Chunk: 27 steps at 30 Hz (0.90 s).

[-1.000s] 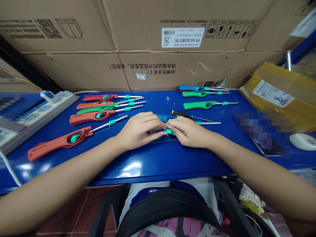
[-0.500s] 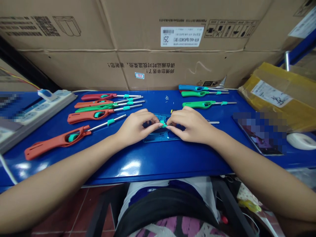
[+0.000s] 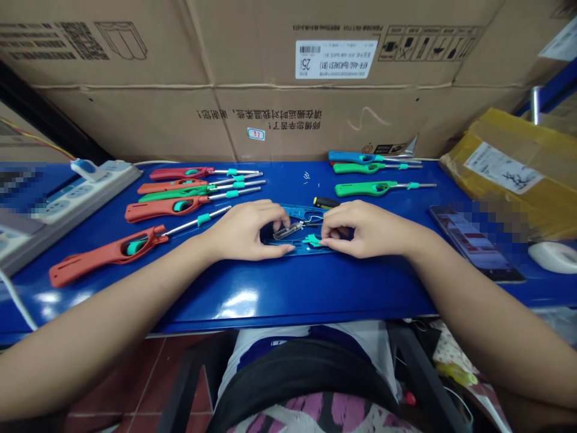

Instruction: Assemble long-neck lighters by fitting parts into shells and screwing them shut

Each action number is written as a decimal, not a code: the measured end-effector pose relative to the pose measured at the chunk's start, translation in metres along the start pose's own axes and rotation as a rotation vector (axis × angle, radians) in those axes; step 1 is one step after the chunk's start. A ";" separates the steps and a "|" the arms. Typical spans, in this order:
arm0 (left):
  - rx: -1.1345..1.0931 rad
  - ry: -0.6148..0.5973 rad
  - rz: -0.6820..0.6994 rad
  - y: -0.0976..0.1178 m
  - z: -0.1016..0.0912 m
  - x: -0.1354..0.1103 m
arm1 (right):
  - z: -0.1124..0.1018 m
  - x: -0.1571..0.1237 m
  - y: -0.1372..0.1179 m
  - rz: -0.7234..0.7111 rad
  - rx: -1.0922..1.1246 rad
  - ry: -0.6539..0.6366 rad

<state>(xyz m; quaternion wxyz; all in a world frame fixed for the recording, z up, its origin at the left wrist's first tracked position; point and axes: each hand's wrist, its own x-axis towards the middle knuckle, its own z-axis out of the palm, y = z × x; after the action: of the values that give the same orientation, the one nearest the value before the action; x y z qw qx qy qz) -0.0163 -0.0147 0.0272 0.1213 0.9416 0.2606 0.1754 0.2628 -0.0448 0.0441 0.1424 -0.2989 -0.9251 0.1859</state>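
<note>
Assembling one blue lighter shell (image 3: 298,211), which lies open at the middle of the surface (image 3: 288,288), toward its front edge and not yet closed.
I see the left hand (image 3: 246,231) grasping the shell's end and the right hand (image 3: 367,228) pinching a teal trigger piece (image 3: 312,240) beside one loose metal part (image 3: 286,230). Closed up: five lighters (image 3: 166,207) toward the left edge, three lighters (image 3: 365,189) toward the back right. One screwdriver (image 3: 325,202).

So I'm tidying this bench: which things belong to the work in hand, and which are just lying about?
In hand: open blue lighter shell, teal trigger piece, small metal part, held by left hand and right hand.
Lying about: whole lighters, screwdriver, power strip, phone, tape roll.
</note>
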 end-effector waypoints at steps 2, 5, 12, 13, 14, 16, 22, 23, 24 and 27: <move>-0.007 -0.014 -0.001 0.000 0.001 0.000 | 0.000 0.000 0.001 -0.001 -0.014 -0.020; -0.004 -0.024 -0.002 0.001 0.002 0.000 | 0.000 0.000 0.002 -0.007 -0.020 -0.040; 0.005 -0.033 -0.009 0.000 0.003 -0.001 | 0.001 0.001 0.001 -0.043 0.009 -0.010; 0.005 -0.032 -0.006 0.000 0.004 -0.001 | 0.002 0.001 0.001 -0.038 -0.001 -0.023; 0.005 -0.031 -0.005 -0.001 0.004 -0.001 | 0.002 0.001 0.001 -0.034 -0.013 -0.029; 0.007 -0.031 -0.007 0.000 0.004 -0.001 | 0.002 0.001 0.001 -0.036 -0.022 -0.012; 0.003 -0.033 0.001 0.000 0.003 -0.001 | 0.001 0.001 0.001 -0.044 -0.029 0.012; 0.002 -0.034 0.000 0.000 0.003 -0.001 | 0.002 0.001 0.001 -0.036 -0.038 -0.012; 0.003 -0.034 -0.002 0.000 0.002 0.000 | 0.002 0.001 0.001 -0.027 -0.043 -0.034; 0.000 -0.026 -0.032 0.002 0.002 -0.001 | 0.003 0.001 0.002 -0.006 -0.043 -0.059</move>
<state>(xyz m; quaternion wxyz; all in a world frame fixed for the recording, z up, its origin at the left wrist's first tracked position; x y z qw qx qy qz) -0.0153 -0.0170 0.0259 0.1275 0.9396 0.2739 0.1611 0.2619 -0.0433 0.0405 0.1092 -0.2936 -0.9335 0.1745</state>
